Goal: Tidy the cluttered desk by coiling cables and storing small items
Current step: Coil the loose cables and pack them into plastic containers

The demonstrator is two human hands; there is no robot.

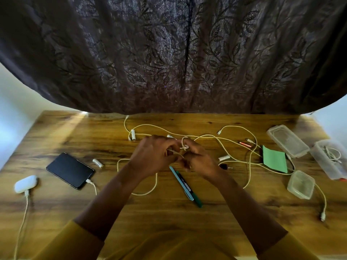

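My left hand [154, 156] and my right hand [197, 158] meet above the middle of the wooden desk [169, 218]. Both pinch a cream white cable [212, 136], and a loop of it wraps around my right forefinger. The rest of the cable trails in tangled curves to the right and back. Another loop of cable [150, 192] lies under my left wrist. Small white batteries [98, 163] [224, 157] [133, 134] lie scattered. Two pens [185, 186], one light blue and one green, lie below my hands.
A black phone [70, 170] with a plugged cable lies left, beside a white power bank [26, 183]. Clear plastic boxes [287, 140] [301, 184] [330, 158] stand at the right, next to a green notepad [275, 159] and a red battery [245, 144]. A dark curtain [169, 53] hangs behind.
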